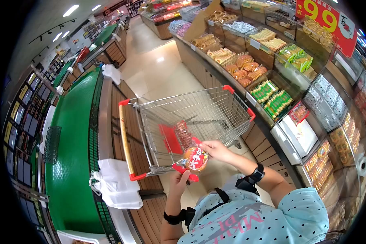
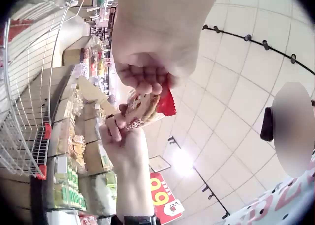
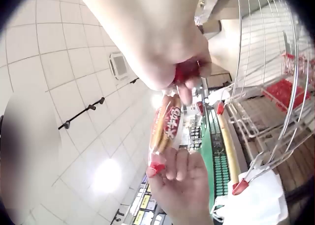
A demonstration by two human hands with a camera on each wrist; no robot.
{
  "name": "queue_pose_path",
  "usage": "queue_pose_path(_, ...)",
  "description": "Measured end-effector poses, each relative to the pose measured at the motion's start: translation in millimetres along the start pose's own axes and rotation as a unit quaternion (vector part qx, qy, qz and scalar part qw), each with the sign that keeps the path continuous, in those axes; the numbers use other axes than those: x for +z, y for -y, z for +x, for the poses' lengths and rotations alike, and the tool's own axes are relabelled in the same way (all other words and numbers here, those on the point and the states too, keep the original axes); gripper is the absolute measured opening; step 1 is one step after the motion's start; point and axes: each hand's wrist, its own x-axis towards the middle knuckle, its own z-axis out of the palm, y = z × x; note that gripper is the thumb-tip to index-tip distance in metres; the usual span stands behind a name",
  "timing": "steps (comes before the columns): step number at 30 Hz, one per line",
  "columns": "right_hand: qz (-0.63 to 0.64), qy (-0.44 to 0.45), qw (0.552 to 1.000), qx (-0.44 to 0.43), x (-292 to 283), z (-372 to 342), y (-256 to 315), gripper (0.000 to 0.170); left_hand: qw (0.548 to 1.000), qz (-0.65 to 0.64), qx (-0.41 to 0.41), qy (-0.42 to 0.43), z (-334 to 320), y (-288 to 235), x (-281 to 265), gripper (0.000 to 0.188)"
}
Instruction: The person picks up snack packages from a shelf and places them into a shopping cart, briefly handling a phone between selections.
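Note:
Both hands hold a packaged round bun [image 1: 196, 158] in a clear wrapper with red ends and white lettering, over the near end of the shopping cart [image 1: 183, 105]. My left hand [image 1: 178, 184] pinches the lower red end, thumb on top. At the opposite end, my right hand [image 1: 216, 151] grips the wrapper's upper red edge. Seen edge-on in the right wrist view, the bun [image 3: 166, 124] spans the gap between the two hands. Inside the cart, beside a red seat panel [image 1: 170, 138], lies another long clear package [image 1: 183, 134] of brown food.
A green checkout counter [image 1: 75, 134] runs along the left, with a white plastic bag [image 1: 118, 183] hanging at its edge. On the right, clear bins [image 1: 244, 67] of packaged snacks line a wooden display. Tiled aisle floor [image 1: 154, 67] stretches ahead of the cart.

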Motion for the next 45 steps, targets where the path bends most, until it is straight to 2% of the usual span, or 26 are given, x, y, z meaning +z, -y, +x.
queue_pose_path(1, -0.079, -0.08, 0.99, -0.081, -5, -8, -2, 0.025, 0.999, -0.034, -0.036, -0.005, 5, 3, 9, 0.015)
queue_pose_path(2, -0.21, -0.132, 0.959, -0.138, -17, -14, -3, 0.024, 0.999, -0.008, -0.035, 0.004, 13, 9, 18, 0.015)
queue_pose_path(3, -0.338, -0.184, 0.904, -0.187, -32, -21, -5, 0.023, 0.999, 0.018, -0.036, 0.017, 23, 19, 26, 0.015)
queue_pose_path(6, -0.421, -0.221, 0.853, -0.217, -72, -50, -5, 0.02, 0.992, 0.104, -0.039, 0.062, 48, 50, 55, 0.016)
queue_pose_path(10, -0.269, -0.212, 0.926, -0.158, -123, -88, -19, 0.02, 0.97, 0.192, 0.001, 0.151, 84, 67, 109, 0.016)
queue_pose_path(12, -0.257, -0.243, 0.922, -0.156, -155, -106, -23, 0.025, 0.958, 0.211, 0.054, 0.185, 99, 71, 147, 0.018)
queue_pose_path(13, -0.249, -0.258, 0.92, -0.157, -171, -115, -27, 0.028, 0.943, 0.242, 0.048, 0.224, 106, 72, 166, 0.018)
queue_pose_path(14, -0.218, -0.281, 0.928, -0.115, -185, -124, -36, 0.036, 0.925, 0.274, 0.042, 0.261, 113, 73, 184, 0.019)
queue_pose_path(16, -0.21, -0.301, 0.93, -0.027, -220, -145, -37, 0.037, 0.893, 0.323, 0.037, 0.312, 124, 80, 222, 0.017)
queue_pose_path(17, -0.203, -0.307, 0.929, 0.017, -235, -156, -39, 0.037, 0.898, 0.292, 0.027, 0.328, 132, 92, 240, 0.015)
queue_pose_path(19, -0.136, -0.393, 0.909, 0.009, -267, -172, -63, 0.034, 0.907, 0.229, 0.006, 0.354, 146, 116, 273, 0.012)
queue_pose_path(21, -0.035, -0.481, 0.875, 0.053, -305, -183, -103, 0.022, 0.908, 0.209, 0.0, 0.362, 155, 110, 309, 0.012)
queue_pose_path(23, -0.087, -0.571, 0.816, 0.032, -340, -194, -137, 0.019, 0.905, 0.197, -0.005, 0.376, 161, 109, 333, 0.014)
queue_pose_path(24, -0.069, -0.606, 0.792, 0.028, -356, -197, -150, 0.02, 0.902, 0.194, -0.007, 0.386, 164, 111, 339, 0.015)
queue_pose_path(25, -0.015, -0.621, 0.784, -0.008, -370, -198, -163, 0.02, 0.898, 0.193, -0.009, 0.395, 168, 113, 343, 0.016)
queue_pose_path(27, -0.141, -0.628, 0.764, 0.047, -393, -203, -178, 0.022, 0.893, 0.215, -0.017, 0.394, 174, 122, 341, 0.016)
queue_pose_path(30, -0.159, -0.631, 0.752, 0.105, -413, -198, -186, 0.026, 0.906, 0.212, -0.056, 0.363, 180, 144, 319, 0.018)
queue_pose_path(34, -0.224, -0.69, 0.687, 0.037, -424, -185, -211, 0.03, 0.925, 0.207, -0.082, 0.307, 171, 186, 274, 0.018)
queue_pose_path(37, -0.148, -0.712, 0.682, 0.08, -423, -180, -221, 0.031, 0.921, 0.232, -0.147, 0.277, 157, 183, 260, 0.016)
queue_pose_path(40, -0.14, -0.728, 0.661, 0.122, -425, -176, -213, 0.033, 0.915, 0.244, -0.21, 0.244, 143, 181, 255, 0.016)
queue_pose_path(43, -0.168, -0.733, 0.65, 0.109, -426, -171, -222, 0.035, 0.91, 0.248, -0.246, 0.224, 133, 183, 253, 0.017)
queue_pose_path(45, -0.161, -0.737, 0.645, 0.121, -424, -167, -223, 0.036, 0.912, 0.248, -0.238, 0.223, 129, 182, 252, 0.017)
